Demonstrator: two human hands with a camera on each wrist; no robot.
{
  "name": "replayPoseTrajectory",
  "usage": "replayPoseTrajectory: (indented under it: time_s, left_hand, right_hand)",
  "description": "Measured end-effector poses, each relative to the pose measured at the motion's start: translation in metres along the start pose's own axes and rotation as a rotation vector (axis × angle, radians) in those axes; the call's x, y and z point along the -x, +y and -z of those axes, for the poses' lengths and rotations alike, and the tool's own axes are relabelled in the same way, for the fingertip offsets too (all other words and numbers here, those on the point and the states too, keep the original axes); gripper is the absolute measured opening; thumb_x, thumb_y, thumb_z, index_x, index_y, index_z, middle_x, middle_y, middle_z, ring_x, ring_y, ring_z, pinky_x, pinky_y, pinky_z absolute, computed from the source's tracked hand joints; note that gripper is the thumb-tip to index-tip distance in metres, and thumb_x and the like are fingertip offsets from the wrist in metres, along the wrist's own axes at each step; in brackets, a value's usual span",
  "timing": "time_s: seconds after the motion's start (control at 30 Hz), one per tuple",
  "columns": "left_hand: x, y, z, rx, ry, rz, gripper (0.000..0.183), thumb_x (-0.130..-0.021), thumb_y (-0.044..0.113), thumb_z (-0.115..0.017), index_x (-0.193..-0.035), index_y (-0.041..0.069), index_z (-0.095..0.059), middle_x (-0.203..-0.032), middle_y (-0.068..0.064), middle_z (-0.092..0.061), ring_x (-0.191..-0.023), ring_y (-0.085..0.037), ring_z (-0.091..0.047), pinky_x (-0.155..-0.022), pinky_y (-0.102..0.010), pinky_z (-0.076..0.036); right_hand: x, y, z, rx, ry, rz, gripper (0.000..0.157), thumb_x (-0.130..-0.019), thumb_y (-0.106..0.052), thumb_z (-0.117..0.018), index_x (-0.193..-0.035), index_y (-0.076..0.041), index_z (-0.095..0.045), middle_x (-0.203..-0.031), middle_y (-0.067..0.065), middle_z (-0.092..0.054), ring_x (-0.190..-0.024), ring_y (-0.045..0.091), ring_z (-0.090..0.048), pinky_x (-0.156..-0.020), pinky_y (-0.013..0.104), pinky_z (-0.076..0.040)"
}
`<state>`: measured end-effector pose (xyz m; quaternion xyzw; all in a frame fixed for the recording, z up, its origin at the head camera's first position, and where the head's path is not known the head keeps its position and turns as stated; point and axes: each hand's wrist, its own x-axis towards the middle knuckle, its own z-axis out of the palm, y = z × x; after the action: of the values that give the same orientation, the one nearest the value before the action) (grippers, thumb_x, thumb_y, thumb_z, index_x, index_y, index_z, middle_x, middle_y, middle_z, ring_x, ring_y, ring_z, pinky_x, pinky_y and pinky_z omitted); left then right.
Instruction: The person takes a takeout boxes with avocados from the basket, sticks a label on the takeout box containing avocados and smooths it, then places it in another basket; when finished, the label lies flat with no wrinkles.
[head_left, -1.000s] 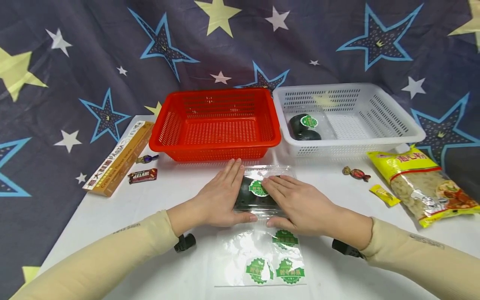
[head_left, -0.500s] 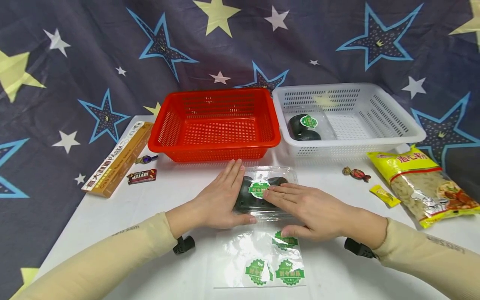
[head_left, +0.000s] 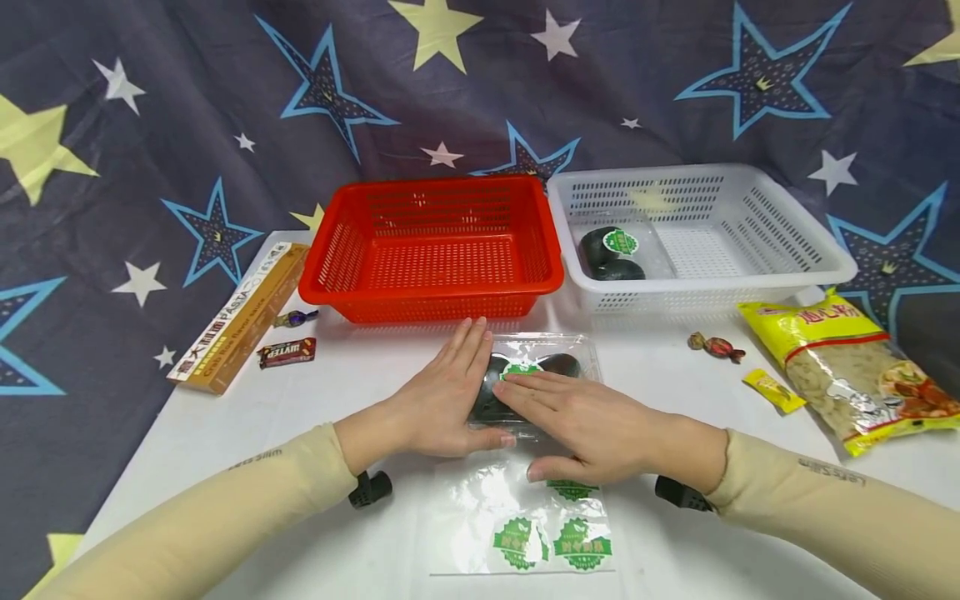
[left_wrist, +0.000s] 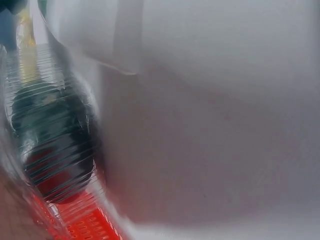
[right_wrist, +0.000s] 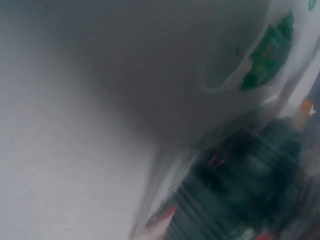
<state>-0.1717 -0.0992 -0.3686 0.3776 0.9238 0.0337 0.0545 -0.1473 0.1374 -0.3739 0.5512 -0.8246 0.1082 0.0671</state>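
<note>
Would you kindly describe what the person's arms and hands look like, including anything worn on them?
The left hand and right hand are bare, without gloves. The left sleeve and right sleeve are beige, each printed with small dark lettering. A small black device shows at each wrist; no cables are visible.

White table, 2 baskets, clear container, sticker sheet

A yellow packet lies beside a bag.
</note>
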Motion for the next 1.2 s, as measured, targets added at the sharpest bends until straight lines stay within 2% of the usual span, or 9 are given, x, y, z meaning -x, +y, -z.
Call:
replayPoseTrajectory:
  time_s: [0.17,0.37,0.63,1.0,1.2]
  left_hand:
    - [0.001,0.000,0.001,0.005,0.000,-0.012,0.115,-0.081,0.078,-0.042,-0.149,-0.007,-0.004,-0.156,-0.019,0.014,-0.142,-0.030,0.017,-0.116,-0.039,0.000]
    - [0.000,0.000,0.000,-0.002,0.020,-0.018,0.115,-0.080,0.078,-0.043,-0.149,-0.007,-0.007,-0.157,-0.020,0.009,-0.144,-0.033,0.011,-0.116,-0.039,-0.002]
    - [0.000,0.001,0.002,-0.020,0.032,-0.006,0.116,-0.079,0.079,-0.043,-0.149,-0.008,-0.009,-0.157,-0.021,0.004,-0.145,-0.035,0.004,-0.116,-0.039,-0.005]
    - [0.001,0.003,0.004,-0.032,0.014,0.014,0.115,-0.079,0.079,-0.043,-0.149,-0.007,-0.011,-0.157,-0.021,0.002,-0.145,-0.034,0.002,-0.116,-0.040,-0.008]
    - [0.001,0.004,0.004,-0.032,0.014,0.021,0.115,-0.079,0.078,-0.044,-0.149,-0.007,-0.010,-0.157,-0.022,0.000,-0.145,-0.035,0.001,-0.116,-0.042,-0.009]
  right_hand:
    - [-0.008,-0.012,-0.004,0.071,-0.083,-0.131,0.084,-0.094,-0.057,-0.046,-0.148,0.003,-0.025,-0.154,0.013,-0.028,-0.141,0.027,-0.028,-0.112,0.043,-0.027]
    - [-0.013,-0.022,-0.007,0.179,-0.105,-0.215,0.090,-0.093,-0.065,-0.035,-0.147,0.007,-0.026,-0.152,0.019,-0.028,-0.141,0.030,-0.027,-0.113,0.044,-0.024]
    - [-0.008,-0.021,-0.004,0.200,-0.085,-0.301,0.092,-0.090,-0.064,-0.045,-0.145,0.008,-0.029,-0.149,0.020,-0.034,-0.139,0.032,-0.029,-0.114,0.044,-0.021]
    - [0.011,-0.013,0.004,0.300,-0.018,-0.310,0.092,-0.087,-0.066,-0.050,-0.140,0.008,-0.039,-0.141,0.021,-0.046,-0.133,0.033,-0.041,-0.111,0.044,-0.028]
    - [0.023,-0.006,0.008,0.234,-0.018,-0.214,0.082,-0.089,-0.057,-0.054,-0.143,0.003,-0.039,-0.147,0.016,-0.040,-0.137,0.030,-0.035,-0.111,0.043,-0.028]
